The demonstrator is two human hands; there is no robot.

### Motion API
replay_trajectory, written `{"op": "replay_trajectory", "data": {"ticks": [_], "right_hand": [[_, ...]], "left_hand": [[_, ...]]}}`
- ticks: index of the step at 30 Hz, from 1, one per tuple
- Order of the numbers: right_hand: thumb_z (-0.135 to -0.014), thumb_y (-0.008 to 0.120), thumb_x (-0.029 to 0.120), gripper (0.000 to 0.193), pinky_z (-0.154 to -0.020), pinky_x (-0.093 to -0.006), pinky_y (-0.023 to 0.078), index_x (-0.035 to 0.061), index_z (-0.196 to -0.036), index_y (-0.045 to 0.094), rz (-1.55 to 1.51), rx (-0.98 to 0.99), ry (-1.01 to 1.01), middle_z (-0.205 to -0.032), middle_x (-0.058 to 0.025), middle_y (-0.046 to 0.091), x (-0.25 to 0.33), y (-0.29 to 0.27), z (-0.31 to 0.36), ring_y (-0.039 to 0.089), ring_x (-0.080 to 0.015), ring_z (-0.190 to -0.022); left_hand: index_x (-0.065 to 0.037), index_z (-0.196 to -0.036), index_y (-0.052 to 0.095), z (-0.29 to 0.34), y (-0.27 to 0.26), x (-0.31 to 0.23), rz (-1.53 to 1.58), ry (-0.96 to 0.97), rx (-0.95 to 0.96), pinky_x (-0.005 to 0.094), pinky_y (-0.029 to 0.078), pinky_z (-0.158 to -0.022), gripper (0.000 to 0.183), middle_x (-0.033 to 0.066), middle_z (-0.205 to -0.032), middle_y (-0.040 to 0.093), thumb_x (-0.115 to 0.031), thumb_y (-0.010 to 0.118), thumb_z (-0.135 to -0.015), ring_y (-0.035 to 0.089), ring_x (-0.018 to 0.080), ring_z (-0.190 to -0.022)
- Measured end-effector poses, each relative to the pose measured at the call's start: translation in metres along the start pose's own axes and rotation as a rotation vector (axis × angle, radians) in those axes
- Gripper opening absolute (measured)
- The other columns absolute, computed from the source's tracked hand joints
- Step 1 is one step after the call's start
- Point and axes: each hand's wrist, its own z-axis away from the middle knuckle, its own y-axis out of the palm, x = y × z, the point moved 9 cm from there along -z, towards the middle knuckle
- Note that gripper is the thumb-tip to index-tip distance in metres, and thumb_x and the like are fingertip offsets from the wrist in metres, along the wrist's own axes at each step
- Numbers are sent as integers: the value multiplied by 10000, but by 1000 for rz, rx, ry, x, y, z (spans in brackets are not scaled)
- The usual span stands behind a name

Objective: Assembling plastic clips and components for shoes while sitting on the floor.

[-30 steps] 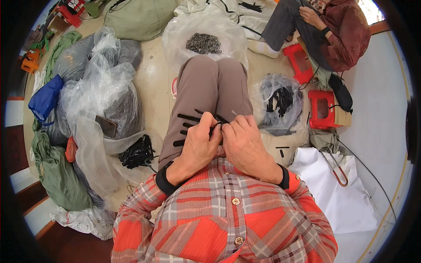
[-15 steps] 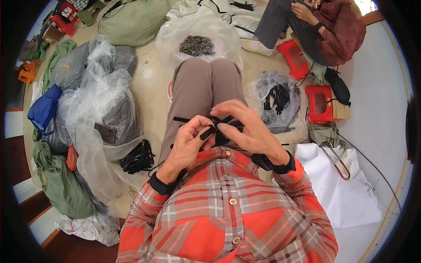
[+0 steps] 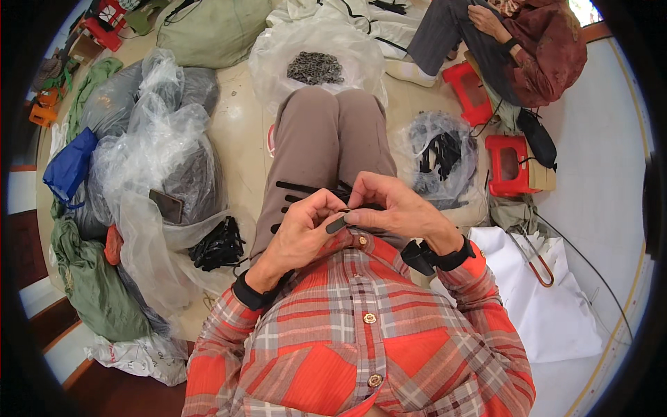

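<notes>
Just above my lap, both hands are closed in a pinch on a short dark strap [image 3: 336, 225] with a rounded end. My left hand [image 3: 299, 229] grips it between thumb and fingers. My right hand [image 3: 403, 212] pinches its other end, with thumb and index finger meeting close to the left fingertips. Fingers cover the middle of the strap, so any small part there cannot be made out. Several more black straps [image 3: 297, 186] lie across my thighs behind the hands, partly hidden by them.
Ahead of my knees, an open clear plastic bag [image 3: 271, 52] holds small dark pieces [image 3: 315, 67]. Black straps [image 3: 217, 243] lie at left beside bulky plastic bags [image 3: 149, 160]; more straps [image 3: 442, 154] are bagged at right. Red stools [image 3: 508, 165] and a seated person [image 3: 535, 55] are at right.
My right hand has come down, its fingers now closed in a pinch beside the left ones. The strap in my hands has turned to show a greyer face.
</notes>
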Motion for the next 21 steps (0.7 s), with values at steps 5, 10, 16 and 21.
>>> {"op": "replay_trajectory", "data": {"ticks": [5, 10, 16, 21], "right_hand": [[-812, 661, 132, 210, -673, -224, 437, 24, -895, 502, 24, -37, 18, -822, -16, 555, -8, 1, 6, 526, -75, -773], [-807, 664, 141, 226, -647, -230, 439, 15, -882, 492, 63, -31, 33, -797, -24, 543, -10, 4, 12, 525, -82, -760], [-811, 644, 173, 235, -577, -238, 436, 4, -852, 486, 44, 3, -15, -748, -41, 546, -16, 7, 17, 525, -83, -700], [-811, 622, 154, 225, -589, -249, 439, -5, -895, 488, -41, -23, 20, -770, -51, 558, -18, 5, 17, 529, -97, -714]], "left_hand": [[-16, -915, 500, 7, 7, 0, -92, -95, -11, 178, 410, -550, 117, 2, -763, 555, -125, 536, -898, 506, 41, -654], [-11, -919, 488, 11, 15, 3, -80, -149, 3, 205, 396, -508, 68, 17, -695, 553, -77, 482, -905, 478, 46, -576], [-8, -958, 484, 11, 19, 5, -111, -48, 126, 205, 404, -529, 85, 10, -726, 554, -77, 459, -916, 484, 57, -583], [-6, -971, 495, 11, 22, 4, 4, -133, 133, 198, 407, -544, 97, 15, -742, 560, -71, 449, -915, 487, 51, -596]]}}
